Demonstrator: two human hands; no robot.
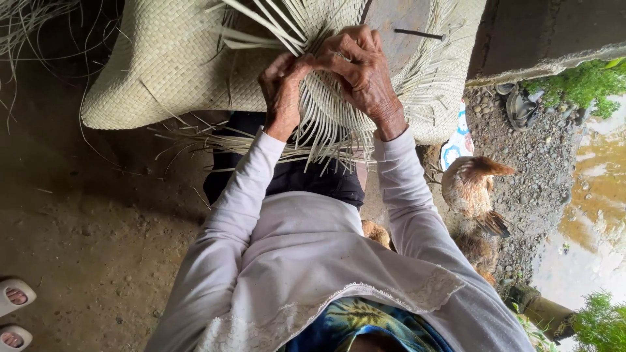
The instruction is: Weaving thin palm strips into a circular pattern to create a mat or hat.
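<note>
Now both hands, left (pixel 282 91) and right (pixel 360 68), pinch loose strips (pixel 326 130) of the mat (pixel 169 58); light, springy, brittle, best held near the woven edge.

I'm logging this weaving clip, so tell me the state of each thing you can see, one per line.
Woven mat: partly woven, loose strips sticking out at the edge.
Loose strips: unwoven, fanned out under the hands.
Left hand: pinching strips.
Right hand: gripping strips.
Chicken: standing on gravel.
Sandals: worn, toes showing.
</note>
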